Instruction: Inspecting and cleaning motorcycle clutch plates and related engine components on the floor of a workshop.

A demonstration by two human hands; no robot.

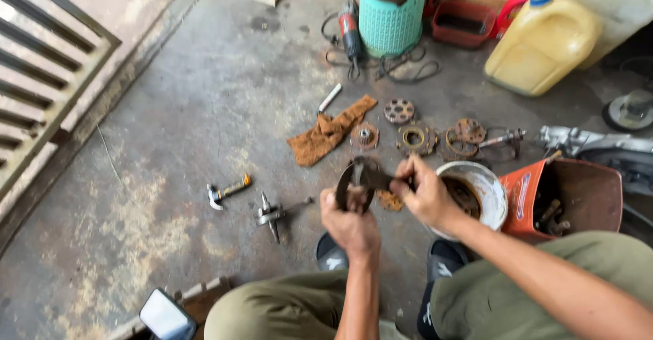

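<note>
My left hand [350,223] grips a dark round metal drum part [348,177], holding it up over the concrete floor. My right hand [422,192] pinches a dark flat tool [384,180] that reaches across the drum's open face. Just beyond the hands lie several rusty round parts: a small geared hub [364,136], a holed disc [398,111], a ring plate [416,139] and a basket-shaped part [462,139]. A brown rag [326,132] lies left of them. My knees in olive trousers and dark sandals show at the bottom.
A white bowl [491,183] and an orange cut-open can [585,190] with parts stand at right. A crankshaft [272,212] and a yellow-handled tool [228,190] lie left. An angle grinder [349,30], teal basket [391,20], yellow jerrycan [544,41] and metal gate [41,88] ring the area.
</note>
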